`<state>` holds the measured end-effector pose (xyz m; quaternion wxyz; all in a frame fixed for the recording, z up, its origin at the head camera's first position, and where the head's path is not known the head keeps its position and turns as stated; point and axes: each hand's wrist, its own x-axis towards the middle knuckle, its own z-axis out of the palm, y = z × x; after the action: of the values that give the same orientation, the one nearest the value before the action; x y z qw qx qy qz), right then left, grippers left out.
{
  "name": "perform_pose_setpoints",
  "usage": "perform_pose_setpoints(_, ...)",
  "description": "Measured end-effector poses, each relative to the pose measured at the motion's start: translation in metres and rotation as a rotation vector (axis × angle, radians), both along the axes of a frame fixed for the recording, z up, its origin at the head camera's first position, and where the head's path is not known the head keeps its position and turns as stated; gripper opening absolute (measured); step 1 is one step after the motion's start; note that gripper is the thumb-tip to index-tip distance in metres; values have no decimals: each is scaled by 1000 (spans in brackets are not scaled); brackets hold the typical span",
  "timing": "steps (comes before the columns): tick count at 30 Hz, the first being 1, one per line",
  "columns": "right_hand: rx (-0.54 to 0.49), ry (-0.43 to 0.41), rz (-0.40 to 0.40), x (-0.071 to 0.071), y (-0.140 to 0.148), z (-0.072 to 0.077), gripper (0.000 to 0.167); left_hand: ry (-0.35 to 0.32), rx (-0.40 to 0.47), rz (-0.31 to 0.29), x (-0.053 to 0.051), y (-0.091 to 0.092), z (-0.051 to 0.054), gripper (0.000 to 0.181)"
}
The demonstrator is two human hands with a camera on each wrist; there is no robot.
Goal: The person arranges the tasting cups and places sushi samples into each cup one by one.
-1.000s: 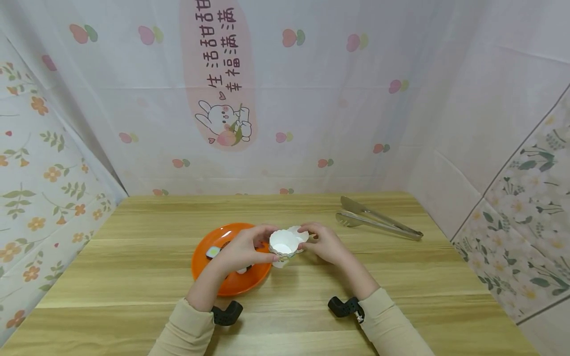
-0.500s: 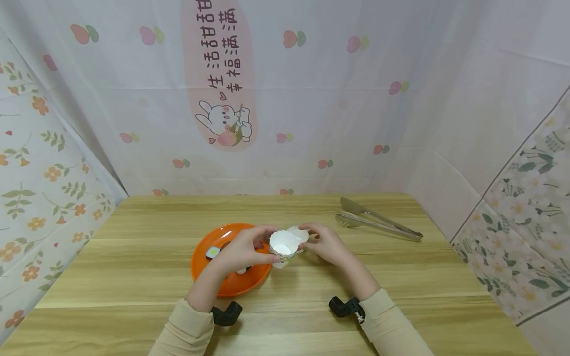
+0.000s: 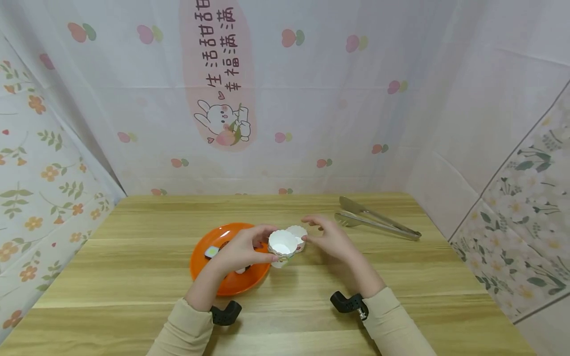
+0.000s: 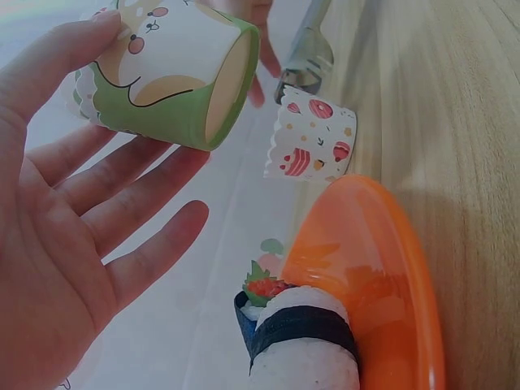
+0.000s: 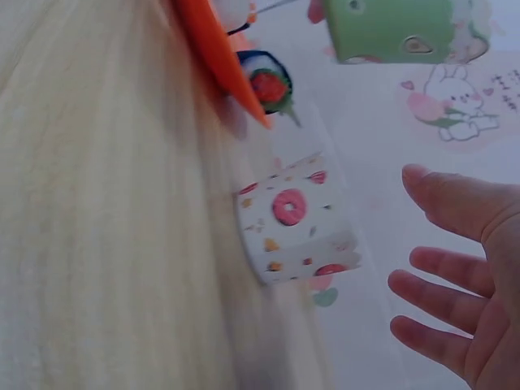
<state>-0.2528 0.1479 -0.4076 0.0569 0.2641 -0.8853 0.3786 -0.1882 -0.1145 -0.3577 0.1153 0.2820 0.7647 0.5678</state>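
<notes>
A green paper baking cup (image 4: 183, 77) with an animal print is pinched between the thumb and fingers of my left hand (image 3: 242, 249), raised off the table with its white inside facing up. Its scalloped rim looks layered, but how many cups are nested I cannot tell. Just behind it, a white paper baking cup (image 5: 301, 223) with doughnut and cake prints stands upright on the table. My right hand (image 3: 333, 241) is beside this white cup, fingers spread and holding nothing. In the right wrist view a gap separates the fingertips from the cup.
An orange plate (image 3: 202, 274) lies under and left of my left hand. Several sushi pieces, including a rice roll with a dark band (image 4: 305, 337), are on it. Metal tongs (image 3: 380, 222) lie at the back right of the wooden table (image 3: 133, 237).
My right hand has let go of the white baking cup and drawn back to the right. My left hand keeps its grip on the green cup in nearly the same place.
</notes>
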Motion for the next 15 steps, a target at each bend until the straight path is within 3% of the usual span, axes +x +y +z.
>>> perform_pose_setpoints(5,10,28,8,3,0,9,43,-6,-10,6,-1,0,-2,52)
perform_pose_setpoints(11,-3,24,28,10,-2,17,42,11,-32,26,-12,-2,-18,54)
perform_pose_setpoints(15,-16,19,49,14,-4,21,39,28,-39,24,-16,-3,-23,54)
